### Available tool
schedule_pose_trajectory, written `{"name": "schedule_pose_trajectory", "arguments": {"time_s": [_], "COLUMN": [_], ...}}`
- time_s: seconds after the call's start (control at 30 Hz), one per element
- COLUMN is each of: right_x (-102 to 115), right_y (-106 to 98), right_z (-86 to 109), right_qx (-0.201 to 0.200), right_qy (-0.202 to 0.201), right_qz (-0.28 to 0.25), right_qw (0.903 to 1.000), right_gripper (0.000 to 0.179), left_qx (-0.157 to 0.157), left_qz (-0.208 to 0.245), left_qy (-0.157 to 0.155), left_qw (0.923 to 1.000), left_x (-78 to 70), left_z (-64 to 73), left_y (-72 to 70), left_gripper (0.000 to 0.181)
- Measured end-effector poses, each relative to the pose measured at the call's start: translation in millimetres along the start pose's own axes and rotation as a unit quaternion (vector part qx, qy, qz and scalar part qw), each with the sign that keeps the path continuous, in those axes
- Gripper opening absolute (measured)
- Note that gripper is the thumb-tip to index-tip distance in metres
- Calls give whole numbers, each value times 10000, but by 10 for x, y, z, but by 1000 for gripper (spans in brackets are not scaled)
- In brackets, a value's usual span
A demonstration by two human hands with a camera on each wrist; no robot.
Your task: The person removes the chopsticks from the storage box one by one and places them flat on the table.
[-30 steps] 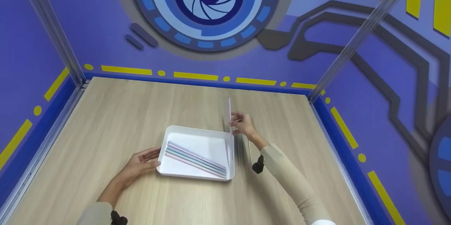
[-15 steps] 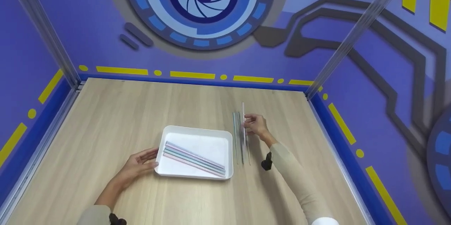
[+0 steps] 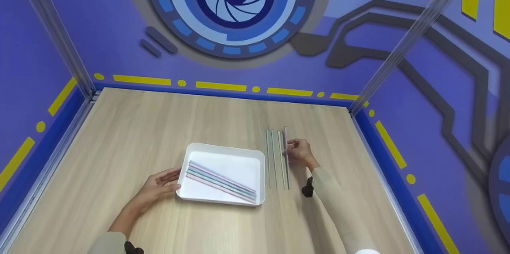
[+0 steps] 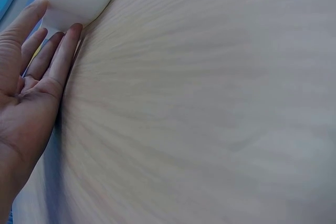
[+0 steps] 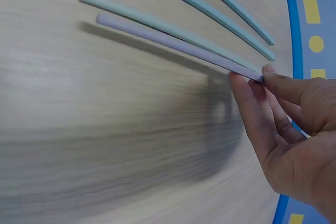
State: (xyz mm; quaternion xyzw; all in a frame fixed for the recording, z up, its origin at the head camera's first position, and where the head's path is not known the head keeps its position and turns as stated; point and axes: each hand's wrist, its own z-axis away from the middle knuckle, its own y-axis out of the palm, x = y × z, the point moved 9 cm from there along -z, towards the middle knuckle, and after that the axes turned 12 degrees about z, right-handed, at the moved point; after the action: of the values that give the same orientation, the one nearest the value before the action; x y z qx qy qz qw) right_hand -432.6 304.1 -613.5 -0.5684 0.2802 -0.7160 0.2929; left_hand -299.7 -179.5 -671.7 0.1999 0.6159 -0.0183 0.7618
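Sticks (image 3: pixel 222 182) lie in the white tray (image 3: pixel 239 166) & on the wood-grain table (image 3: pixel 159 122) to its R; 1 more is held. From my remote end, head cam gives me a beige cuff (image 3: pixel 105 243) w/ a black wrist unit (image 3: pixel 132 247) off the tray's near-L corner, then L hand (image 3: pixel 155 186) up against the tray's L side: fingers approx. straight, thumb & fingers apart, tips touching the tray. Inside the tray, a close bunch in lilac, green & pink runs diag. from its L side to its near-R corner; exact no. I can't tell. Just R of the tray, 3 greenish sticks (image 5: pixel 205 14) lie approx. parallel on the table, slightly apart. Beside them, on the side away from the tray, is the lilac stick (image 5: pixel 173 44); R hand (image 3: pixel 301 150) has its grip clamped on it, thumb & fingertips pinching toward its far end. Per R wrist cam, it runs alongside the palest of the 3; whether they touch I can't tell. Farther R of the tray: a beige sleeve (image 3: pixel 336 202) w/ a 2nd black unit (image 3: pixel 307 187).
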Motion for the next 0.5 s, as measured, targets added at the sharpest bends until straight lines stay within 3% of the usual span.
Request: {"name": "schedule_pose_trajectory", "arguments": {"time_s": [0.23,0.5], "right_x": [-79,-78], "right_y": [60,51], "right_z": [19,-23], "right_qx": [128,-19], "right_qy": [223,211], "right_qz": [32,286], "right_qw": [9997,9994], "right_gripper": [37,33], "left_qx": [12,34], "left_qz": [-62,-102], "left_qy": [21,181], "left_qw": [10000,9998], "left_x": [3,-20], "left_z": [6,11], "left_y": [5,-21], "left_gripper": [71,69]}}
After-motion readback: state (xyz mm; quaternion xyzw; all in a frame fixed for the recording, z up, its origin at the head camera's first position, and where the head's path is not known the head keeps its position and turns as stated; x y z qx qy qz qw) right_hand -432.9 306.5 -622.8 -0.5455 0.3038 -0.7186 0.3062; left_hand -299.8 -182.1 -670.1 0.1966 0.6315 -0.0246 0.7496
